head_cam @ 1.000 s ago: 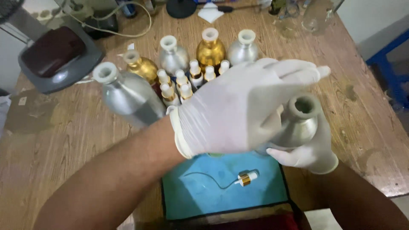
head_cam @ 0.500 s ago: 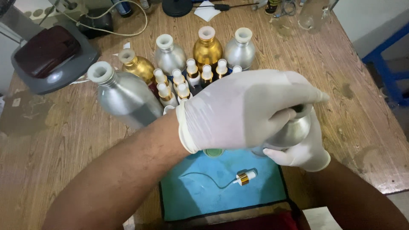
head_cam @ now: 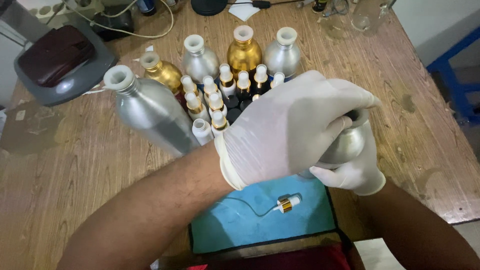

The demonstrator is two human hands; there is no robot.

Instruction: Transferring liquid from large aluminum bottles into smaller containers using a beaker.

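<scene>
**Two gloved hands on a silver metal bottle, over the blue mat**

The silver metal bottle [head_cam: 345,142] sits tilted between both hands, above the right end of the blue mat [head_cam: 250,227] near the table's front edge. The right hand [head_cam: 357,170], in a white glove, cups the bottle from below and behind, fingers curled up against its rounded belly. The left hand [head_cam: 295,132], also gloved, reaches across and covers the shoulder and neck, fingertips closed down at the dark open mouth — whether they pinch anything there I cannot tell, as the hand hides it.

Judging by its look, the bottle is rigid aluminium: stiff, not brittle, probably light if empty, though its contents are not visible. The smooth brushed skin is likely slippery against glove material, so the wide belly is the safer place to hold, with the narrow neck left for the fine work.

On the mat lies a gold-collared spray pump [head_cam: 286,203] with its thin dip tube — a delicate part, easily bent. Behind stand a large silver bottle [head_cam: 150,112], gold and silver bottles [head_cam: 244,52] and a cluster of small white-capped vials [head_cam: 215,102] on the wooden table [head_cam: 75,165].
</scene>
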